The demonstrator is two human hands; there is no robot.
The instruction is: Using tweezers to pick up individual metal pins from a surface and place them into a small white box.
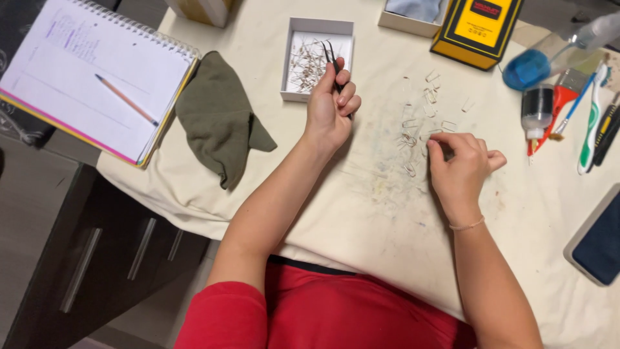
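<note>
My left hand (330,103) grips black tweezers (332,57) whose tips reach over a small white box (295,58) holding several thin wire-legged parts. My right hand (460,167) rests on the cream cloth-covered table (361,200), fingertips pinched on one of several small bent wire parts (420,123) scattered between the two hands. What exactly sits between the right fingertips is too small to tell.
An olive cloth (219,119) lies left of the box. A spiral notebook (90,74) with a pencil (126,99) sits far left. At right are a yellow-black box (476,29), bottles (537,110), brushes (591,123) and a dark tablet-like slab (597,239).
</note>
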